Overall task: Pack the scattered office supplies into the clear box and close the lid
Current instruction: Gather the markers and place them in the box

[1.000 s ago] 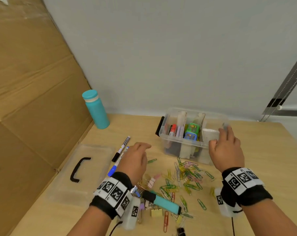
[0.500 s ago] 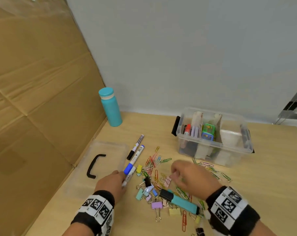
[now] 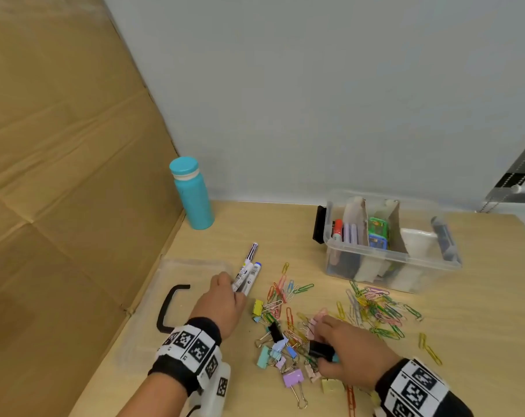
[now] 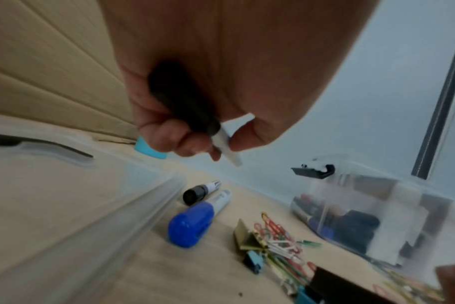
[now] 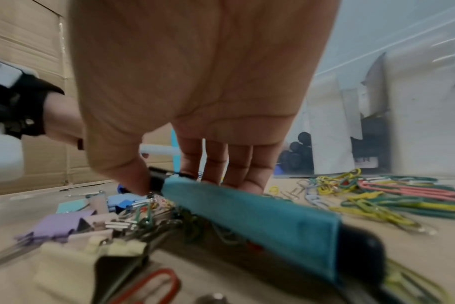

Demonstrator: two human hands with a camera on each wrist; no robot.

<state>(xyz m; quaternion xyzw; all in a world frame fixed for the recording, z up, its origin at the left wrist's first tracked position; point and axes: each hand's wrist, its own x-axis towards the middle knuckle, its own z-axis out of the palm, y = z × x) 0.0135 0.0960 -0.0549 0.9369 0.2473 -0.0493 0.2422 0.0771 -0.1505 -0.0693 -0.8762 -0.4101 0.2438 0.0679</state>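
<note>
The clear box [image 3: 345,266] stands open at the back right, with several supplies upright inside. Its lid [image 3: 189,269], with a black handle, lies flat at the left. My left hand [image 3: 232,288] grips a black-capped white marker [image 4: 190,111], lifted off the table. Two more markers [image 3: 253,273] lie beside it, one blue-capped [image 4: 192,224] and one black-capped [image 4: 198,192]. My right hand [image 3: 336,338] pinches a teal-and-black tool [image 5: 247,216] between thumb and fingers; the tool lies on a heap of binder clips [image 3: 285,356].
Coloured paper clips [image 3: 375,311] are strewn between my hands and the box. A teal bottle [image 3: 193,197] stands at the back left by a cardboard wall [image 3: 59,206]. A grey wall runs behind the table.
My left hand has closed round a marker and raised it. My right hand has moved from the paper clips onto the teal-and-black tool and taken hold of it.
</note>
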